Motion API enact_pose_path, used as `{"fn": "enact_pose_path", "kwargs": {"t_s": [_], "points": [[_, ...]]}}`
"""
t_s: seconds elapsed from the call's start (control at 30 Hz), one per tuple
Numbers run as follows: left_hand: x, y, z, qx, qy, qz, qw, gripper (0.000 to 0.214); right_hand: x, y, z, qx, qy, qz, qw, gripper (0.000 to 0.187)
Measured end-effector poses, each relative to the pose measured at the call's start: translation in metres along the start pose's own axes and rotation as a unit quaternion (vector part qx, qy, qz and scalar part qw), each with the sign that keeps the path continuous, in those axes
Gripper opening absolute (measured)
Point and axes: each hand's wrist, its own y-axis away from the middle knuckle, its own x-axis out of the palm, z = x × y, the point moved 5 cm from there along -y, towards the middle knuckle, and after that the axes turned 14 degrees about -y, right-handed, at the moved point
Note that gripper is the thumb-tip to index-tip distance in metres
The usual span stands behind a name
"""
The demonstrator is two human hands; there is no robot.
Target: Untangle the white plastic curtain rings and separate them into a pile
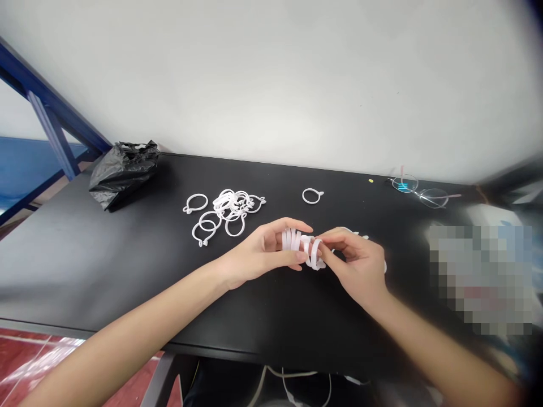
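My left hand (265,251) is closed around a stack of several white plastic rings (292,239), held side by side between thumb and fingers. My right hand (358,263) pinches one more white ring (315,254) at the right end of that stack. Both hands hover just above the black table (106,271) near its middle. A loose pile of white rings (229,206) lies on the table behind my left hand, with a single ring (312,196) apart to its right. A few more rings (360,234) peek out behind my right hand.
A crumpled black plastic bag (123,172) sits at the table's back left. A pair of glasses (419,192) lies at the back right by the white wall. A blurred-out patch covers the right side. A blue metal frame (51,113) stands at the left.
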Motion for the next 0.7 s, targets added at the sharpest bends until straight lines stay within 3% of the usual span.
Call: {"fn": "enact_pose_path", "kwargs": {"t_s": [0.13,0.23,0.37,0.6,0.7], "points": [[-0.002,0.000,0.002,0.001,-0.021,-0.022,1.000,0.030,0.004,0.001,0.000,0.006,0.013,0.034,0.999,0.007],[-0.006,0.000,0.005,-0.014,-0.024,-0.047,0.999,0.029,0.002,0.001,0.003,-0.053,0.045,0.033,0.997,0.008],[-0.004,0.000,0.005,-0.037,-0.002,-0.034,0.999,0.032,-0.001,0.002,0.007,-0.127,0.044,0.015,0.991,0.018],[0.001,0.000,0.001,-0.018,0.007,0.005,1.000,0.036,0.007,0.003,0.009,-0.126,0.068,0.058,0.988,0.025],[0.001,0.001,-0.002,0.003,-0.024,0.018,1.000,0.024,0.005,0.001,0.007,-0.088,0.056,0.042,0.994,0.024]]}}
